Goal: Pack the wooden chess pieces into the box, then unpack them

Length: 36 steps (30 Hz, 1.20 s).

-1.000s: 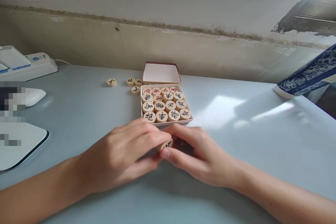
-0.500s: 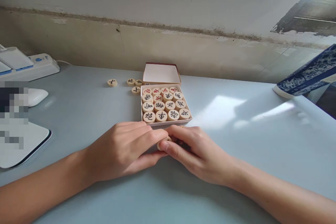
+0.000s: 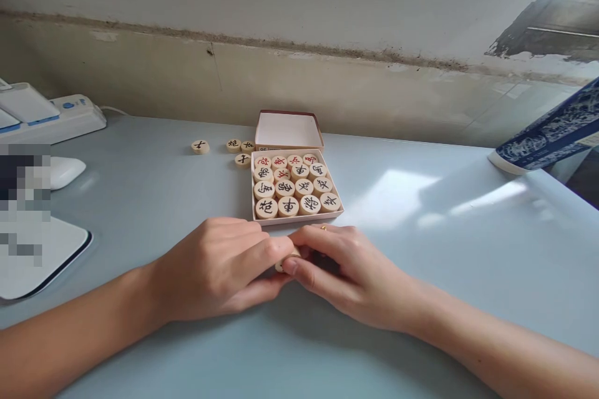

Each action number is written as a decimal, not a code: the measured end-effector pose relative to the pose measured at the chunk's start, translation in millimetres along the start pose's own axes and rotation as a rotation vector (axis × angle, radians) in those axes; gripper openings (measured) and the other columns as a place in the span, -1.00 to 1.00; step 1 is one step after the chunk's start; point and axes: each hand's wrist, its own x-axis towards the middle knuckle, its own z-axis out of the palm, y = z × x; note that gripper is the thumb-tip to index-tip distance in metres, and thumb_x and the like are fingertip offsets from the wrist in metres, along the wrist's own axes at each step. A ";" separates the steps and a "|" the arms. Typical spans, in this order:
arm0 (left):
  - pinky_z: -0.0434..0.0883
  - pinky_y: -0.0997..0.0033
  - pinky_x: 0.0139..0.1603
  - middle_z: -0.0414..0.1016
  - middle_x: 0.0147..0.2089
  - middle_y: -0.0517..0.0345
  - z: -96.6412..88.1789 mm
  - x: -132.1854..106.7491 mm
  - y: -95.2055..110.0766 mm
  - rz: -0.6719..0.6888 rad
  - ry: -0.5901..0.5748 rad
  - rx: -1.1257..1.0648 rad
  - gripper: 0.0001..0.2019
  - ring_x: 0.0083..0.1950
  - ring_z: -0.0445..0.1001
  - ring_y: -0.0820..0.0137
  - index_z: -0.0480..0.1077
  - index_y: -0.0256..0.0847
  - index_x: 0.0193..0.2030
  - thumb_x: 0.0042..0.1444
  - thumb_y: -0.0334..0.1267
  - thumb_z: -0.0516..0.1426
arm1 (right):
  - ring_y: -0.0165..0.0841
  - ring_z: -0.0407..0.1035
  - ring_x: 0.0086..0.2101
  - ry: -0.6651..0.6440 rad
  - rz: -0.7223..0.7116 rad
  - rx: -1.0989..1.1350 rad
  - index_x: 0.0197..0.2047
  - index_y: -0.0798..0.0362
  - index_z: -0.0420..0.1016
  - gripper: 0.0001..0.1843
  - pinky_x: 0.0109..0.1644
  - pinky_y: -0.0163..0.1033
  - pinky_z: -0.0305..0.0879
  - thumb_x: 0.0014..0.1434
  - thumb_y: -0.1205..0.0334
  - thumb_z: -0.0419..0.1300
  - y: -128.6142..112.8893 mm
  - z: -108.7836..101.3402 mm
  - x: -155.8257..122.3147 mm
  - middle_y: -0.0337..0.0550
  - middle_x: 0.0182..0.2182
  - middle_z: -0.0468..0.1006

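My left hand [image 3: 229, 265] and my right hand [image 3: 344, 268] meet just in front of an open box, both closed around a pale round xiangqi piece [image 3: 279, 265]. Fingers cover most of it, so its face is hidden, and I cannot tell whether more than one is held. Right behind my hands, the shallow white box [image 3: 299, 220] holds rows of xiangqi pieces [image 3: 288, 206], mostly with black characters and several with red ones at the back. Behind it stands the box lid [image 3: 289, 129], white inside with a dark red edge.
Loose xiangqi pieces lie left of the box, one piece [image 3: 200, 147] apart from the others [image 3: 242, 160]. At the left are a power strip [image 3: 77, 115], a white mouse [image 3: 66, 173] and a white pad [image 3: 42, 262]. A dark blue patterned object [image 3: 547, 131] leans at the right.
My hands, with the piece between them, have shifted slightly to the left and a little nearer to me. The box and the loose pieces stay where they were.
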 end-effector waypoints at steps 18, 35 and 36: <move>0.21 0.41 -0.51 0.43 -0.51 0.32 -0.2 0.1 0.0 0.022 0.061 0.024 -0.86 -0.56 0.28 0.47 0.26 -0.18 -0.14 0.29 -0.37 0.18 | -0.55 0.16 -0.64 0.122 -0.023 0.036 -0.04 0.09 0.41 -0.84 -0.59 -0.43 0.07 0.32 0.28 0.24 2.7 1.8 -7.0 -0.41 -0.59 0.39; 0.25 0.57 -0.48 0.27 -0.51 0.35 -5.8 0.0 6.8 -0.236 -0.058 -0.264 -0.68 -0.55 0.24 0.55 0.15 -0.15 -0.36 0.50 -0.20 -0.11 | -0.56 0.26 -0.49 0.287 -0.208 -0.131 -0.08 0.00 0.33 -0.71 -0.41 -0.47 0.26 0.23 0.55 0.12 4.2 4.0 -11.4 -0.39 -0.42 0.41; 0.24 0.56 -0.48 0.27 -0.51 0.34 -6.0 1.3 7.3 -0.223 -0.055 -0.282 -0.65 -0.54 0.25 0.54 0.13 -0.15 -0.37 0.51 -0.16 -0.13 | -0.56 0.27 -0.47 0.281 -0.214 -0.148 -0.08 -0.01 0.33 -0.72 -0.39 -0.47 0.27 0.23 0.55 0.14 5.3 4.2 -11.8 -0.38 -0.40 0.43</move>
